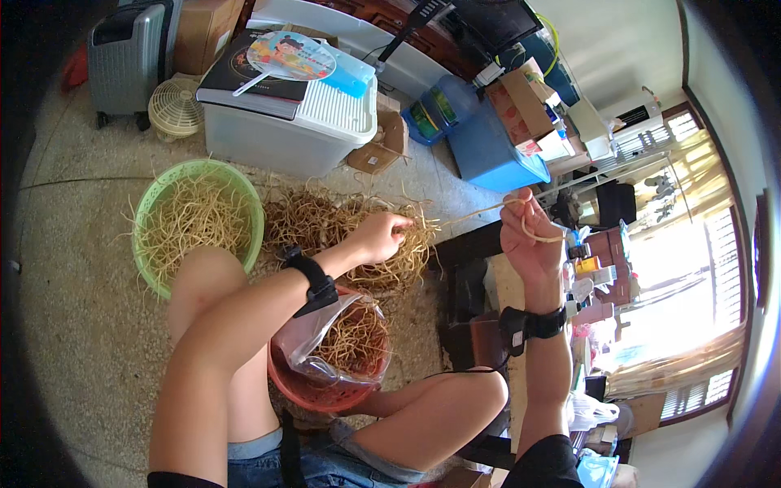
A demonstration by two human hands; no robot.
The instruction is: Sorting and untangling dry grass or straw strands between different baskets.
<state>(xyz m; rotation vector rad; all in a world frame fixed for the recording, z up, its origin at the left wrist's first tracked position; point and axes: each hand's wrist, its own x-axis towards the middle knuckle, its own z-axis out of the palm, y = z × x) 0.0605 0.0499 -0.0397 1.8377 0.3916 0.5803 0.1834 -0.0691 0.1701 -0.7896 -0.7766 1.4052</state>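
Observation:
A long pale root [482, 213] runs from a heap of thin brown roots [317, 222] on the floor up to my right hand [526, 235], whose fingers are closed on it, its loose end bending over the palm. My left hand [381, 236] lies over the right part of the heap, fingers curled, fingertips at the roots; what they grip is hidden. A green plastic basket [139, 229] full of pale roots stands to the left. Between my legs is a red plastic basket [305, 393], lined with a clear plastic bag [305, 341] that holds more roots.
Beyond the heap stand a lidded plastic storage box [274, 137] with a hand fan [291, 56] on top, a small open carton [381, 146], a water bottle [442, 110] and a blue bin [494, 152]. A suitcase [125, 61] is at the upper left.

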